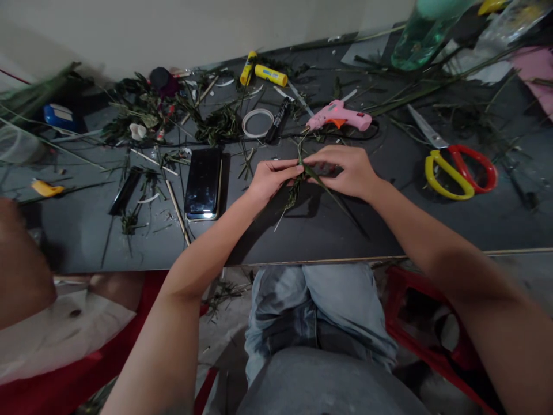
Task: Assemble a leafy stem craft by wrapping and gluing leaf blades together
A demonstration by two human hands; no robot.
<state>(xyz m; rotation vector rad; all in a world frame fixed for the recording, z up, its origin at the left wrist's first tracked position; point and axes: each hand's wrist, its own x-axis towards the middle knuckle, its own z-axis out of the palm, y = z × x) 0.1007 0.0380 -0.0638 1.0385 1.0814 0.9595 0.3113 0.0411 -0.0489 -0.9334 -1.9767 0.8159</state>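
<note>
We see the left hand [271, 177] and the right hand [345, 172] both pinching one green leafy stem [302, 180] between them, above the dark table [302, 236]. The stem passes through both grips and hangs down toward us. A pink glue gun [339, 115] lies just behind.

A makeshift craft corner, by the look of it: a dark table [432, 230] pushed against a plain wall, strewn with a pink glue gun [339, 115], scissors [458, 167], cut green stems [216, 124] and tape [257, 122].
</note>
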